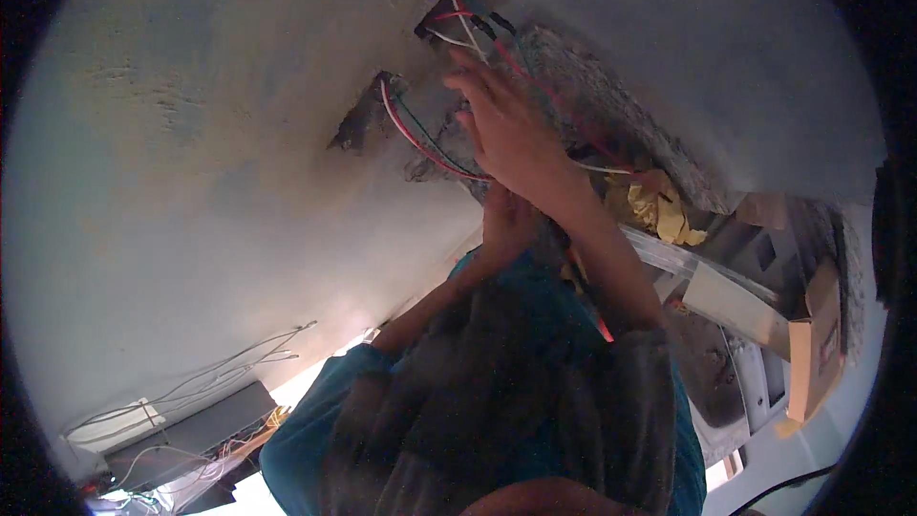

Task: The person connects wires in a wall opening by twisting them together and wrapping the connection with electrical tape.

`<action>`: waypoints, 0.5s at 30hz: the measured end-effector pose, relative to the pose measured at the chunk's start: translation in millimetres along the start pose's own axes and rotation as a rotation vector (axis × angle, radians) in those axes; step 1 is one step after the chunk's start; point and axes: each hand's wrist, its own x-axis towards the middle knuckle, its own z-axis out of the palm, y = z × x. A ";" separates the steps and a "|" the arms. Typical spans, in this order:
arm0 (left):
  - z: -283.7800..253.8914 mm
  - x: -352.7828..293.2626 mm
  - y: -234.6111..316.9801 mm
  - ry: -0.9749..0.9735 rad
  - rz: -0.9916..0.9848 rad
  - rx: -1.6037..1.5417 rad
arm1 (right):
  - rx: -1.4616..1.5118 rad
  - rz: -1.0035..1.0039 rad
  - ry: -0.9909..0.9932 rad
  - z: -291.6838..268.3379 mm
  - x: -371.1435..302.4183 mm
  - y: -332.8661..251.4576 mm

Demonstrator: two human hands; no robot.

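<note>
My right hand (511,134) reaches up to the wall, its fingers stretched and a little apart. Its fingertips are beside a white wire (469,24) coming out of the upper wall hole (442,23). A red wire with black-taped joints (483,27) passes just above this hand. Below its wrist, my left hand (508,217) is closed where a bundle of red, white and green wires (417,140) ends from view. The bundle loops out of the lower wall hole (359,121). My right wrist partly hides the left fingers.
Rough broken plaster (611,86) runs down the wall at right. Crumpled yellow paper (664,213) and an opened cardboard box (812,349) lie at the right. Thin loose cables (210,377) hang near a dark panel (196,430) at lower left.
</note>
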 end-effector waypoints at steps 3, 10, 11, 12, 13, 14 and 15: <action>0.5 4.2 4.9 0.058 0.089 0.108 | 0.025 0.034 -0.002 2.9 1.9 1.9; -8.3 9.4 8.5 0.052 0.222 0.305 | 0.257 0.243 0.013 -29.6 14.5 2.9; -8.1 12.7 9.3 0.049 0.248 0.334 | 0.251 0.244 0.011 -30.1 17.6 6.4; -8.2 15.3 9.9 0.047 0.274 0.364 | 0.172 0.106 0.042 -29.4 21.9 11.0; -10.8 15.4 4.1 0.046 0.272 0.359 | 0.093 -0.032 0.072 -28.9 24.2 12.6; -13.7 17.5 -0.9 0.018 0.239 0.333 | 0.087 -0.035 0.067 -27.1 22.4 8.8; -15.5 18.0 -5.6 -0.010 0.206 0.308 | 0.003 -0.027 0.003 -23.9 18.3 2.1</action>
